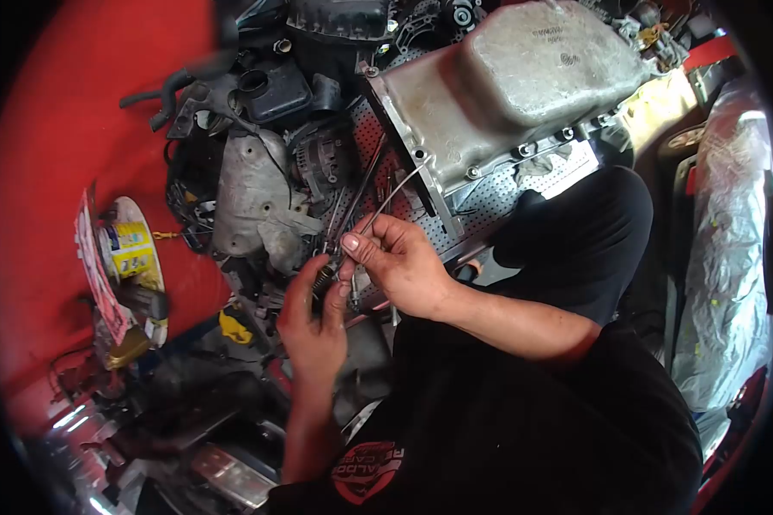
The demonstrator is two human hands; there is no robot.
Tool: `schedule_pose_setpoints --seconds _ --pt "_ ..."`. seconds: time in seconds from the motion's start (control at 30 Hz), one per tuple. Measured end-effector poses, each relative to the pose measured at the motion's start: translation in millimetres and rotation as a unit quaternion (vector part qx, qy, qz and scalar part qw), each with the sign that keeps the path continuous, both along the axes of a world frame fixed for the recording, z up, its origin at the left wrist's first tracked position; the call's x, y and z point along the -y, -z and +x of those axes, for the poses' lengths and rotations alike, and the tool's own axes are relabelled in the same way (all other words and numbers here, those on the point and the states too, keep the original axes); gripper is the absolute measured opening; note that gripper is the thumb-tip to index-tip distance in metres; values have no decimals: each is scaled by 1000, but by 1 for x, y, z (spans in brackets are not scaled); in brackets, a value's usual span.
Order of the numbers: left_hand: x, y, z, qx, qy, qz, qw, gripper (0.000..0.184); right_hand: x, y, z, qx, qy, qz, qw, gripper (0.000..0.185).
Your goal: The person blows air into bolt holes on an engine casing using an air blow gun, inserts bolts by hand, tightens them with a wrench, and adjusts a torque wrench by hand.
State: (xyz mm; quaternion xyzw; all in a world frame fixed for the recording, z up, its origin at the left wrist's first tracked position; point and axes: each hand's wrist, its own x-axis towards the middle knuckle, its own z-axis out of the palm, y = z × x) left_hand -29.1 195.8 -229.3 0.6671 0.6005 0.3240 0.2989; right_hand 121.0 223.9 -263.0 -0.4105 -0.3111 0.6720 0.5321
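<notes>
My right hand [408,270] pinches a thin curved metal rod [392,196] between thumb and fingers. The rod's far end reaches up to the edge of a large metal oil pan [567,64]. Just below and touching it, my left hand [312,322] curls its thumb and fingers around a small dark ribbed piece [324,277], partly hidden by the fingers. Whether the piece is joined to the rod cannot be made out. A perforated metal sheet [498,193] lies under the oil pan.
Left of my hands are a metal heat shield [247,189], an alternator [318,161] and a black plastic reservoir [275,93]. A reel with a yellow label [130,251] stands against the red surface. My bent knee [605,210] is at the right, near a plastic-wrapped bundle [728,257].
</notes>
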Motion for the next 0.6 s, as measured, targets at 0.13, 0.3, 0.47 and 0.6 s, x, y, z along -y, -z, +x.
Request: schedule_pose_setpoints --seconds 0.13,0.3,0.47,0.6 --pt "-35 -56 14 55 26 -158 986 20 -15 -23 18 -228 -41 -105 967 19" --pt "-61 -94 36 -104 103 -5 989 14 -26 -28 22 -413 -74 -136 898 19" --pt "-92 -126 59 -277 208 5 938 13 -25 -28 26 -419 -56 -132 897 19" --pt "-99 -147 73 -300 240 50 922 14 -23 -25 36 -411 -70 -111 902 20"
